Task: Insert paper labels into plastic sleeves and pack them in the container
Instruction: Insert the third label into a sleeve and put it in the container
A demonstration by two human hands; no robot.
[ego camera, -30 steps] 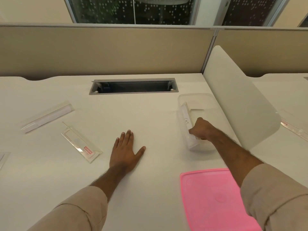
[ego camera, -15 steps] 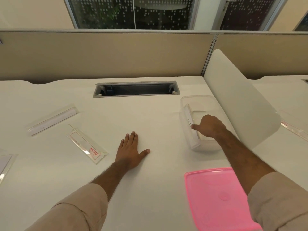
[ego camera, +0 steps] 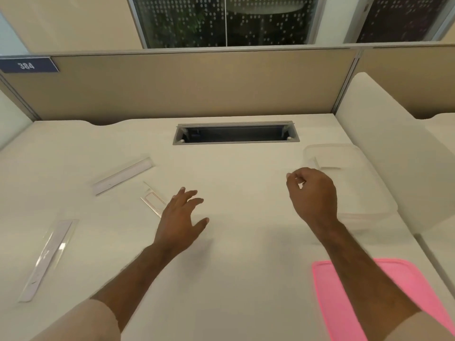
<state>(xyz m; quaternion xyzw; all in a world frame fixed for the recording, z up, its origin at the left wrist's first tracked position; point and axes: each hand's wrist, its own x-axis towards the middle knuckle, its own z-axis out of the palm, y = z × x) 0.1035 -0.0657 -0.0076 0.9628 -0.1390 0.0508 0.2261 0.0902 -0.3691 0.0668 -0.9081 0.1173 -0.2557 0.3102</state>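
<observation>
Three sleeves are seen loose on the desk, left of centre: far sleeve, middle sleeve with a red-outlined label, near sleeve at the left edge. Clear container is set at the right against the white divider; at least one packed sleeve can be made out inside, count not clear. Pink lid is lying off, near the front edge.

Left hand is held over the desk just beside the middle sleeve, fingers spread and straight, nothing gripped; contact with the sleeve cannot be told. Right hand is held beside the container's left wall, fingers loosely curled, nothing held.

Risks, as judged:
- clear sleeves are low-contrast on the white top, so an edge could be missed or a sleeve pushed away instead of picked up
- flat sleeve on a smooth surface is hard to lift, so a slide toward the cable slot is possible
- container could be nudged by the right forearm

Readable text: "384" on the blue plate on the partition. Label print is too small to read
</observation>
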